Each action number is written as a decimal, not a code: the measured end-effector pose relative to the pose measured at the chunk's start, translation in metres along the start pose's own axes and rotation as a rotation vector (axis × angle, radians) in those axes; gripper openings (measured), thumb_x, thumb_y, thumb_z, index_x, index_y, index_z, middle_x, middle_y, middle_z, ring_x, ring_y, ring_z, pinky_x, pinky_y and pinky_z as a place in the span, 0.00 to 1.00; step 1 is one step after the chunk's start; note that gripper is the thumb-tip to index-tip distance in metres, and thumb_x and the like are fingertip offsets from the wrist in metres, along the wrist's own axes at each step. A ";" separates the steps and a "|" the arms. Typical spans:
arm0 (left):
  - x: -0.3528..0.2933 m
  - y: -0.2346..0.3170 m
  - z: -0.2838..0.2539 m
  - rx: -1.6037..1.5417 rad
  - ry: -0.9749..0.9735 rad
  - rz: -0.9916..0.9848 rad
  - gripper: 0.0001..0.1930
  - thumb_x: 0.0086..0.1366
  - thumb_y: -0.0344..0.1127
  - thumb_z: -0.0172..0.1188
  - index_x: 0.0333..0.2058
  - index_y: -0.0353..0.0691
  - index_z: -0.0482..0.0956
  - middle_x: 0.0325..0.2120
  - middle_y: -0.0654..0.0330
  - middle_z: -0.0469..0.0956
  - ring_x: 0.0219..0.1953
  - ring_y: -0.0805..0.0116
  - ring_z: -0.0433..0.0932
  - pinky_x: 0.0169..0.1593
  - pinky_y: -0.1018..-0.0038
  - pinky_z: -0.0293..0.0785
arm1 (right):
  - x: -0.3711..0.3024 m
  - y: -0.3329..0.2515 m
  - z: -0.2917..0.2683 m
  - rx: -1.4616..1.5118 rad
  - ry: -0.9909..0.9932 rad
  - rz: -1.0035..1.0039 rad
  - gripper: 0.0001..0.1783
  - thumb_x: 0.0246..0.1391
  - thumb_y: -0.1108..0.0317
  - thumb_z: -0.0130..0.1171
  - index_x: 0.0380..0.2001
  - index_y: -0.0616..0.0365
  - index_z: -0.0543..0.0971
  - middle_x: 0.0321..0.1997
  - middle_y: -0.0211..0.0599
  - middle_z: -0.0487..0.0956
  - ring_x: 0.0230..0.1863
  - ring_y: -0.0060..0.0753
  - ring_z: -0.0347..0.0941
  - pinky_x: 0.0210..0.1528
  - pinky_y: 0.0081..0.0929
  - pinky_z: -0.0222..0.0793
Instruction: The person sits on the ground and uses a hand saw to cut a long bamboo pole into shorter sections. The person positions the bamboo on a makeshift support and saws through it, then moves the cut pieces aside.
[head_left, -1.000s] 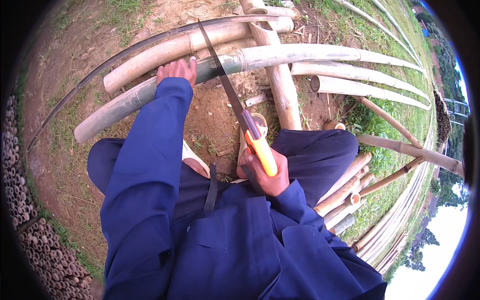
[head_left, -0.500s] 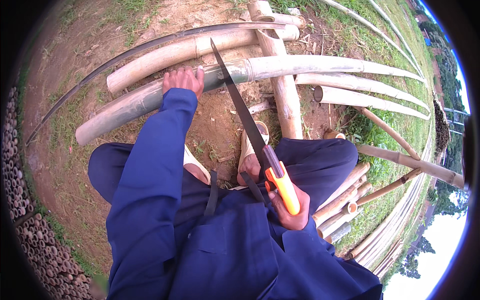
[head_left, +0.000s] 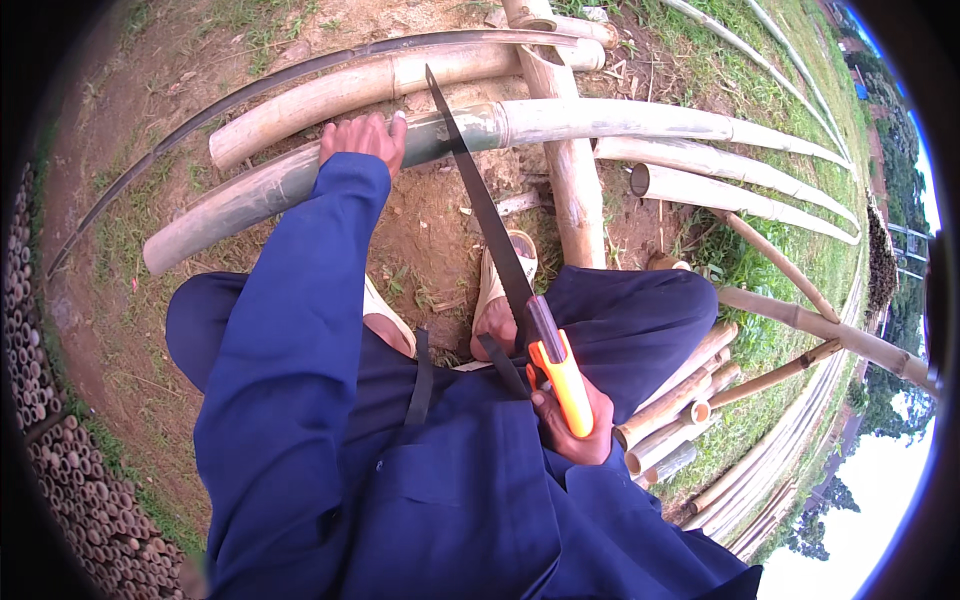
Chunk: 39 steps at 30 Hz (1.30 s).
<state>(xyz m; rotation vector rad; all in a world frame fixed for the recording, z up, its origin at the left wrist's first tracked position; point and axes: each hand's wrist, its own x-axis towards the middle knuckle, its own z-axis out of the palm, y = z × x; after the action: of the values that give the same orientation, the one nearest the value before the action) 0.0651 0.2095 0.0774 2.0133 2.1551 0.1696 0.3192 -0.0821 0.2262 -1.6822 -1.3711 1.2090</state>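
Note:
My left hand [head_left: 364,140] is closed over the top of a long bamboo pole [head_left: 610,120], greenish in its middle and pale towards its ends. In my right hand [head_left: 592,424], near my lap, is the orange and yellow handle of a hand saw [head_left: 487,215]. Its long dark blade slants up and left across the pole, just right of my left hand, and the tip reaches past the pole's far side. Whether the teeth have cut into the bamboo I cannot tell. The pole rests across a thick bamboo support [head_left: 578,210].
Behind the pole lie another thick bamboo length [head_left: 300,100] and a thin dark split strip [head_left: 190,135]. More bamboo poles [head_left: 740,205] stretch off to the right. Cut pieces [head_left: 670,425] lie beside my right knee. Stacked bamboo tubes [head_left: 95,490] stand at the left edge.
The view has shifted slightly, so the pole and my left hand appear a little higher. The saw handle sits slightly nearer my body. Both grips look the same.

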 end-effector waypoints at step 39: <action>0.015 0.017 -0.013 -0.032 -0.094 -0.078 0.31 0.72 0.57 0.42 0.36 0.35 0.86 0.35 0.42 0.85 0.42 0.46 0.84 0.58 0.56 0.70 | 0.118 0.040 0.053 0.172 0.032 -0.008 0.07 0.59 0.74 0.64 0.38 0.67 0.78 0.22 0.30 0.75 0.23 0.21 0.70 0.28 0.26 0.67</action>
<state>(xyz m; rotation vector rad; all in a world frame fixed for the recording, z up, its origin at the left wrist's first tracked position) 0.0781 0.2262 0.0926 1.8771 2.1542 0.0957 0.2886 0.0190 0.1415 -1.5675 -1.2172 1.2526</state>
